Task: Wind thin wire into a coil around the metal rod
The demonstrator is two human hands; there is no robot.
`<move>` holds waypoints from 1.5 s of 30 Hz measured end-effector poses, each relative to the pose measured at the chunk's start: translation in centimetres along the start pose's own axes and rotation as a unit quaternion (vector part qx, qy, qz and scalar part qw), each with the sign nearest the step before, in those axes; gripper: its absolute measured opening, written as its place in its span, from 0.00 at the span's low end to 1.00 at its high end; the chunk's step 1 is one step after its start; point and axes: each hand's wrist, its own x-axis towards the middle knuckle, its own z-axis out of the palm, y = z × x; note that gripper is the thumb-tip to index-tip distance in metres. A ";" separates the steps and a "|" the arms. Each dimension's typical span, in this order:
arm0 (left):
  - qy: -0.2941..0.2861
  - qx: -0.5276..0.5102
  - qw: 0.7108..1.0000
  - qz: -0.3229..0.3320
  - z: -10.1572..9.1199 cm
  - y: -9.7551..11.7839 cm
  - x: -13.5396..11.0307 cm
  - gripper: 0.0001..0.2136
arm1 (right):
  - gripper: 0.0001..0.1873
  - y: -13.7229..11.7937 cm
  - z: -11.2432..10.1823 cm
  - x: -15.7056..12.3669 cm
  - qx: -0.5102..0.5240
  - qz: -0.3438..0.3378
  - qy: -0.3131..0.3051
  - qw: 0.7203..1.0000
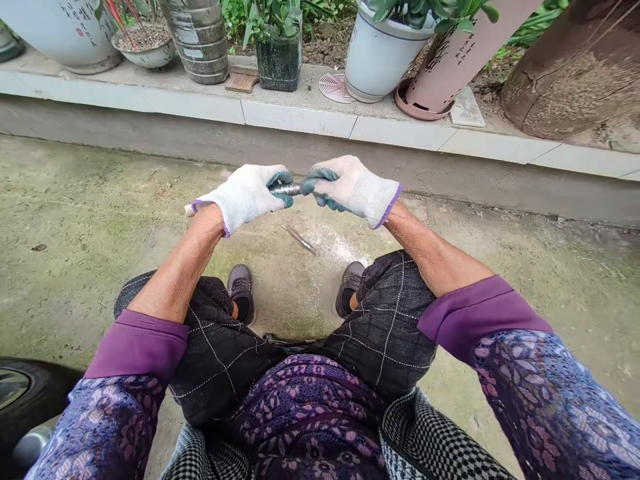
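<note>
Both my hands wear white knitted gloves with green-coated fingers and purple cuffs. My left hand (257, 193) is closed around a silvery, ridged rod (286, 189), whose exact kind I cannot make out. At the rod's right end, the fingers of my right hand (340, 183) are closed on it, hiding that end. A pale blunt end (189, 210) shows beside my left wrist; whether it belongs to the rod I cannot tell. Below the hands, a thin metal stick (300, 239) lies on the concrete near a patch of white powder (345, 252).
A low tiled ledge (295, 120) runs across ahead, bearing a white flowerpot (385, 57), a pink planter (450, 63), a dark square pot (279, 60) and a cut plastic bottle (197, 40). A tree trunk (580, 73) stands right. A black tyre (37, 393) is at lower left.
</note>
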 end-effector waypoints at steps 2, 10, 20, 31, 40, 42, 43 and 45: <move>-0.047 -0.025 0.999 -0.003 0.2 0.4 -0.4 0.16 | 0.06 0.6 -0.4 0.5 -0.009 0.007 0.023 1.000; 0.059 -0.347 0.936 0.014 -0.6 1.2 -1.1 0.11 | 0.10 0.8 -0.1 1.2 0.117 0.010 0.019 0.993; -0.043 -0.043 0.998 0.014 1.1 -0.7 0.1 0.16 | 0.07 -0.2 -0.7 -0.2 0.082 0.035 -0.008 0.996; 0.159 -0.332 0.930 0.004 0.4 0.1 0.4 0.07 | 0.09 -0.1 0.1 0.7 0.117 0.016 -0.038 0.992; -0.132 -0.138 0.981 -0.015 1.1 -0.4 -0.5 0.11 | 0.06 0.6 -0.9 0.5 0.049 0.036 -0.002 0.998; -0.119 -0.252 0.960 0.002 0.3 0.4 -1.3 0.13 | 0.05 1.3 -1.3 0.8 0.066 0.040 0.012 0.997; -0.088 -0.305 0.948 0.019 -0.1 0.8 -1.6 0.12 | 0.05 1.5 -1.3 1.0 0.079 0.038 0.015 0.996; 0.000 -0.376 0.926 0.043 -0.9 1.3 -1.8 0.10 | 0.07 1.6 -1.1 1.1 0.101 0.030 0.009 0.994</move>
